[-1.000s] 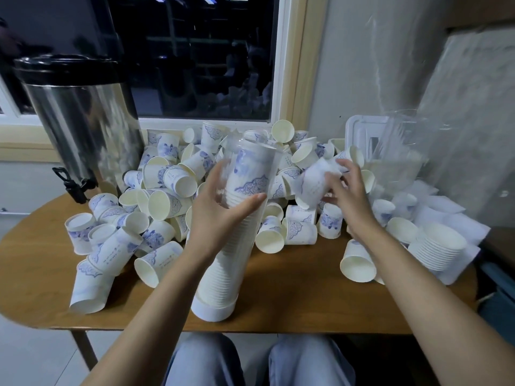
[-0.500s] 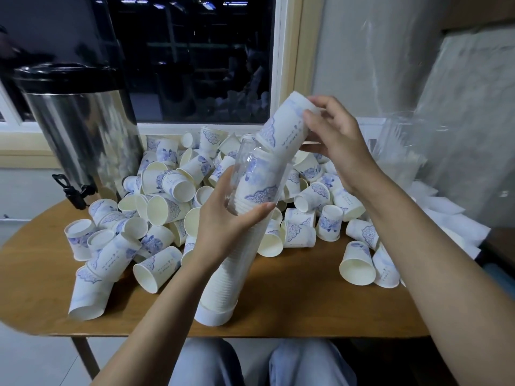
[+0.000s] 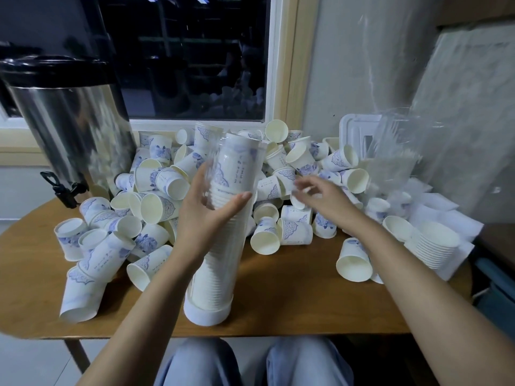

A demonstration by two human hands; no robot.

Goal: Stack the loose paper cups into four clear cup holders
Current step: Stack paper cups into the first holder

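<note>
Moved: since the earlier frame the right hand (image 3: 323, 199) has been brought down from above the cup holder (image 3: 220, 263) to the loose cups (image 3: 156, 207) on its right. The cup it carried is now seated as the top cup (image 3: 237, 165) of the stack.
Left grip: the left hand (image 3: 206, 215) is wrapped around the upper part of the cup holder, thumb on the near side, fingers behind the clear wall.
Right grip: nothing is held. The fingers are spread, relaxed and blurred just above the pile, and contact with a cup cannot be told.
Holder: a clear tube filled with nested cups almost to its mouth. It is leaned with its top to the right of its white base, which is set on the table (image 3: 292, 299) near the front edge.
Pile: the loose cups are heaped behind and on both sides of the holder, most on their sides.
Elsewhere: a steel urn (image 3: 72, 129) is stood at the far left. A short stack (image 3: 437, 246) of cups is seen at the far right, with plastic sleeves (image 3: 395, 151) behind it.
</note>
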